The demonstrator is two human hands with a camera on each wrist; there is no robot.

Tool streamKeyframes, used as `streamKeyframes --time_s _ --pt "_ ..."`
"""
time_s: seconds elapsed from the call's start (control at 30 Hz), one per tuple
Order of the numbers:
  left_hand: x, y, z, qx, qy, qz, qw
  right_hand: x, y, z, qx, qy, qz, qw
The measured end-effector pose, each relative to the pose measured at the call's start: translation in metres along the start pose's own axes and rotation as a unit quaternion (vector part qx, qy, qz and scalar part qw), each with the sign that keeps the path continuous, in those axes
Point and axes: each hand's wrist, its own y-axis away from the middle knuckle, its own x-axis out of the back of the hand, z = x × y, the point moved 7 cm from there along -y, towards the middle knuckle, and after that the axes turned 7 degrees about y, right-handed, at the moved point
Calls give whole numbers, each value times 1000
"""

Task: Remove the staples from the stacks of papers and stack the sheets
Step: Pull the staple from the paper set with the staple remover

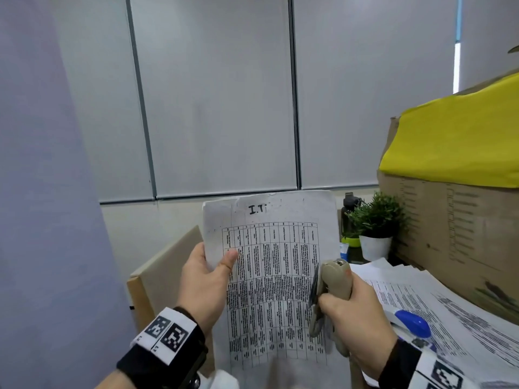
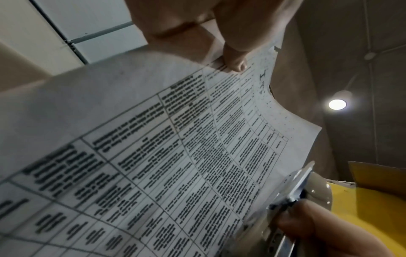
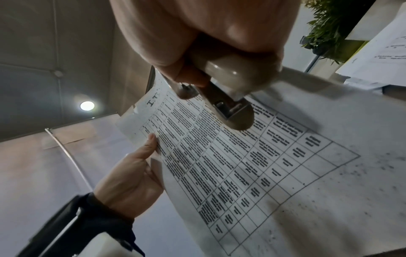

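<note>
Left hand pinches one printed sheet upright; right hand grips one beige staple remover beside it; loose sheets, one blue stapler right of it.

The printed text in the table on the white printed sheet is too blurred to read. Behind that sheet, the fingers of the left hand are hidden; only the thumb shows. The beige plastic staple remover beside the sheet's right edge is partly covered by the right hand, and no staple can be made out. The sheet's lower edge is cut off by the frame.
</note>
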Motion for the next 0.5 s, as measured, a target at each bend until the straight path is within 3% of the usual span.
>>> streamKeyframes --time_s 0.33,0.5 --pt "1 6 3 14 -17 -6 1000 -6 3 7 6 24 -13 1000" --pt "7 4 12 18 -3 10 1000 20 -14 -23 17 -59 55 997"
